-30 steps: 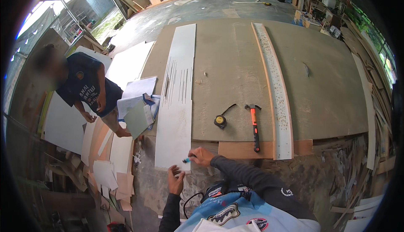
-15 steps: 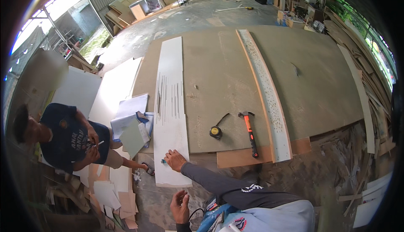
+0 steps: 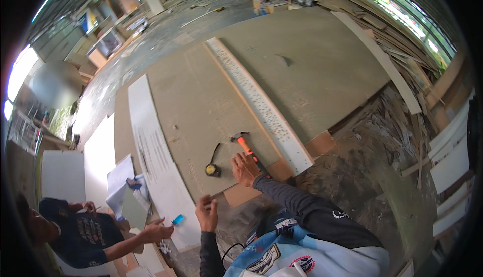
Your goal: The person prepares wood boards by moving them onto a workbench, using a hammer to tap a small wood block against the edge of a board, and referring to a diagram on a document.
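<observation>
My right hand (image 3: 244,170) is just left of the handle of an orange-and-black claw hammer (image 3: 246,147), fingers stretched out and nothing visibly gripped. Whether the fingertips touch the handle I cannot tell. My left hand (image 3: 206,213) hovers by the right edge of a long white board (image 3: 173,189), its fingers loosely bent, apart and empty. A small bright-blue object (image 3: 177,219), perhaps a lighter, shows over that board at the fingertips of another person's hand (image 3: 158,231). A black-and-yellow tape measure (image 3: 213,170) with a short length pulled out lies between the board and the hammer.
A large brown panel (image 3: 191,96) forms the work surface. Across it lies a long white channel with wood edges (image 3: 251,91), holding many small bits. The other person, in a dark shirt (image 3: 83,232), is at the left beside papers (image 3: 121,179). Scrap wood (image 3: 397,126) is piled at right.
My right hand has left the small blue object on the white board and moved right to the hammer. The other person's hand has reached to the blue object. The view has swung right.
</observation>
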Demonstrator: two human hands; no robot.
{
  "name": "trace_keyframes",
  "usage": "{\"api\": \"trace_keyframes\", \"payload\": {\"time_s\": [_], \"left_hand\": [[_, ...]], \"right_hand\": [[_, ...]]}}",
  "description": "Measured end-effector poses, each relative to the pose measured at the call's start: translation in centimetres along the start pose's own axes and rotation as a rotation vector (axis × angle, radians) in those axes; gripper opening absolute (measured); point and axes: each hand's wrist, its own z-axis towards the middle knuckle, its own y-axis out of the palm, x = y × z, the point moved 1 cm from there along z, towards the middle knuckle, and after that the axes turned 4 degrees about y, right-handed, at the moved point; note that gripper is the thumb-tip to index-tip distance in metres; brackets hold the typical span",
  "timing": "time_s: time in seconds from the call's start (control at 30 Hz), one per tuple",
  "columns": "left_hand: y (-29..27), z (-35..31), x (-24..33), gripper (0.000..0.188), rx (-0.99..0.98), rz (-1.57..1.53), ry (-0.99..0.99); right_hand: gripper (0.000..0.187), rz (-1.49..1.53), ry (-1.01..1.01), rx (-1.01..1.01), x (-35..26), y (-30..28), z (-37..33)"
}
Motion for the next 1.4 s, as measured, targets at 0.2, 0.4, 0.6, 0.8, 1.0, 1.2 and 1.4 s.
{"api": "trace_keyframes", "payload": {"time_s": [0.2, 0.4, 0.6, 0.8, 1.0, 1.2, 1.4], "left_hand": [[6.1, 9.9, -2.6, 0.058, 0.184, 0.456, 0.088], [10.1, 13.1, -2.7, 0.075, 0.072, 0.548, -0.162], [10.8, 13.6, -4.5, 0.080, 0.264, 0.683, -0.287], [16.1, 11.0, 0.6, 0.080, 0.499, 0.787, -0.341], [24.2, 9.3, 5.1, 0.082, 0.361, 0.855, -0.300], [15.3, 14.6, -4.9, 0.091, 0.505, 0.913, -0.792], [8.3, 17.1, -11.6, 0.073, 0.462, 0.874, -0.486]], "right_hand": [[0.036, 0.046, 0.378, -0.038, 6.3, 0.0, -2.0], [0.029, 0.300, 0.341, -0.112, 9.8, 2.7, 0.0], [0.034, 0.893, 0.239, -0.263, 15.6, -7.3, -0.2], [0.033, 0.727, 0.452, -0.096, 29.5, -12.4, -4.3], [0.031, 0.535, 0.778, 0.193, 45.5, -10.6, -10.0], [0.027, 0.157, 0.751, 0.312, 49.0, -14.8, -8.5], [0.022, 0.168, 0.671, 0.563, 48.0, -16.5, -9.9]]}}
